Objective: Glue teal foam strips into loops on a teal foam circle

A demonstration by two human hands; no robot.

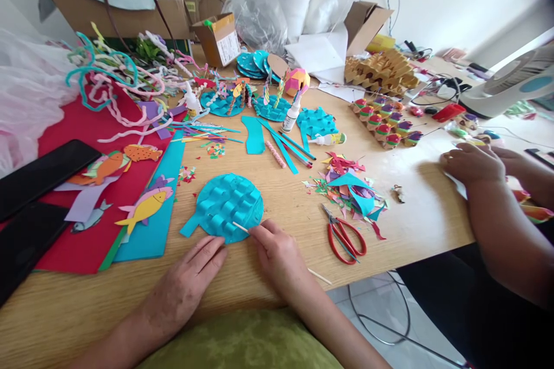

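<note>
right hand (277,253) pinches thin stick (240,228), tip on rim of blue woven disc (227,204), which lies flat on worktop (411,202), front-centre. left hand (190,279) spread flat just beside disc, likely bracing it. scissors (344,237) lie to the right, within reach
</note>
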